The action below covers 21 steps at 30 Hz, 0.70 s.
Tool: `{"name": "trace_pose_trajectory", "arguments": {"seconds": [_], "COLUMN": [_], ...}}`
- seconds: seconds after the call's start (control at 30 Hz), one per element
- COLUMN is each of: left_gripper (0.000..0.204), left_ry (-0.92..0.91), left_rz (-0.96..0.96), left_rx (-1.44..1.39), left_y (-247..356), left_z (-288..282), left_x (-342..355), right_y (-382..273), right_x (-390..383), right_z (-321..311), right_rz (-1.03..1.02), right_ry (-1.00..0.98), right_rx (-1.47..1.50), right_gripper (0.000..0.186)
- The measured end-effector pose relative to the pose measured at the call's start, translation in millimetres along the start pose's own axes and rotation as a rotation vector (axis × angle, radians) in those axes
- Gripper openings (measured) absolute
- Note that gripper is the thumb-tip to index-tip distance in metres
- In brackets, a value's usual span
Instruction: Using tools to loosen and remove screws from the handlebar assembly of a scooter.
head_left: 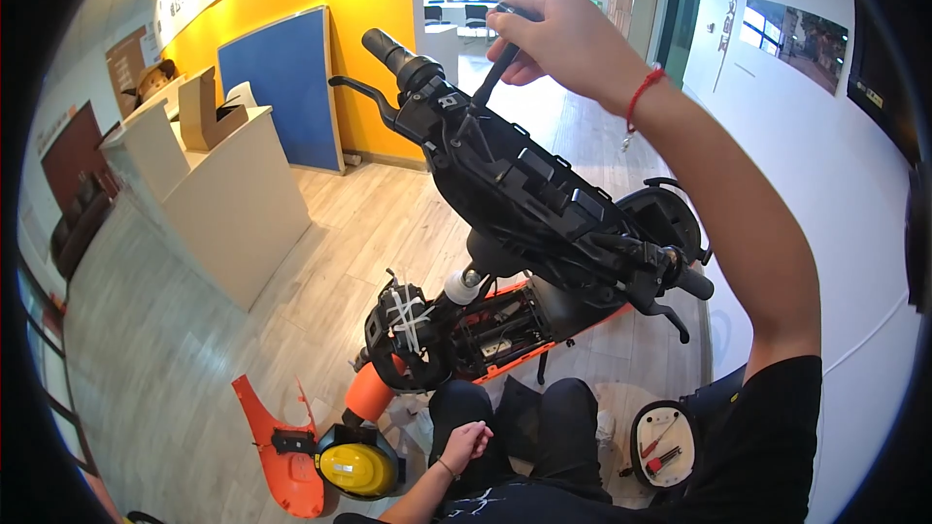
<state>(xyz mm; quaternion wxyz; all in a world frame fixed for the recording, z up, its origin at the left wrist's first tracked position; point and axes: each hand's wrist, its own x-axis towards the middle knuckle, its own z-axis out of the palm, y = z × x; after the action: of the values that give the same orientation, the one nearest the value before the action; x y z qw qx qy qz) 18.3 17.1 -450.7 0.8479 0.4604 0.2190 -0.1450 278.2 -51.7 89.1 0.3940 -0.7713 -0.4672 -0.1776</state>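
Note:
My right hand (553, 39), raised at the top, has its fingers closed round the upper end of a black rod (496, 75). The rod's lower end meets the left part of the scooter's handlebar, beside the brake lever (364, 95); I cannot make out whether it is fixed there. The black handlebar assembly (544, 180) lies diagonally before me, its plastic housing showing several recesses. Down on my thigh rests my left hand (468, 444), its fingers curled in with nothing visible in them. Below the bars, the scooter's open orange-edged floor section (500, 330) exposes wiring.
An orange body panel (291, 466) and a yellow helmet (357, 469) lie at the lower left. An oval pale tray (670, 437) at lower right bears red-handled tools. A white counter (228, 204) and a blue board (282, 87) stand left; a white wall runs along the right.

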Motion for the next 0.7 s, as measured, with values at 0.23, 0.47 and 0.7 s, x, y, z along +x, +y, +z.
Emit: {"name": "trace_pose_trajectory", "arguments": {"seconds": [0.23, 0.47, 0.7], "left_gripper": [0.03, 0.03, 0.03], "left_ry": [-0.011, -0.026, -0.028], "left_rz": [-0.012, -0.005, -0.012], "left_rx": [-0.001, -0.019, -0.039], "left_y": [-2, -5, -3], "left_z": [2, -4, -2], "left_x": [4, 6, 5], "right_y": [-6, -11, -19], "right_x": [5, 18, 24], "right_z": [-31, -43, -44], "right_rz": [-0.193, -0.127, -0.162], "right_ry": [-0.181, -0.421, -0.533], "right_rx": [-0.498, -0.558, -0.533], "right_gripper": [0.043, 0.042, 0.033]}}
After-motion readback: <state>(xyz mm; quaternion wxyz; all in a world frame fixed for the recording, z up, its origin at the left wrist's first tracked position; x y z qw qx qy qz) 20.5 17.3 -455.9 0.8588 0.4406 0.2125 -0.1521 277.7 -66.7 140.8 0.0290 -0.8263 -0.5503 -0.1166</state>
